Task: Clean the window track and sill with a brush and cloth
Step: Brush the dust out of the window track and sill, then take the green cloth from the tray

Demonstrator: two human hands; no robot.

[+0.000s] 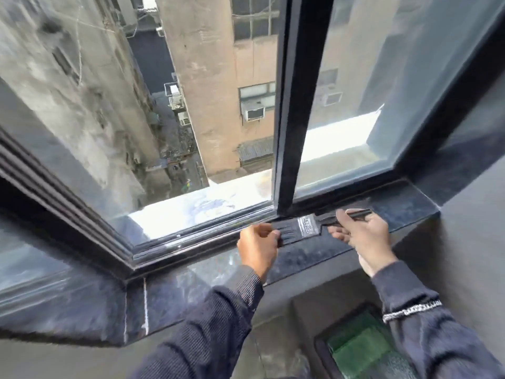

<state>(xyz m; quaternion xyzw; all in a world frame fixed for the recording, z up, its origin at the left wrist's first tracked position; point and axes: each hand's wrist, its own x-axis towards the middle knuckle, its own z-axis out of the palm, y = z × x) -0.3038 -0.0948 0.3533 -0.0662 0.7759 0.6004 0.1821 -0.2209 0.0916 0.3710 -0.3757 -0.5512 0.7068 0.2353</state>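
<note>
Two hands meet over the brush (pixel 306 227), which lies flat across the dark stone sill (pixel 314 255) just at the foot of the sliding sash frame (pixel 287 105). The right hand (pixel 358 233) grips the black handle, fingers curled shut around it, while the left hand (pixel 258 246) is closed at the bristle end, apparently pinching or combing the bristles; exactly what its fingers hold is hidden. The window track (pixel 207 239) runs left from the brush, open to the air, and pale specks and a dusty film show along it and on the sill nearer the left. Judging by that, sweeping looks barely begun or only partly done, and most of the track is left. No cloth is in view, so the wiping stage appears not yet started.
</note>
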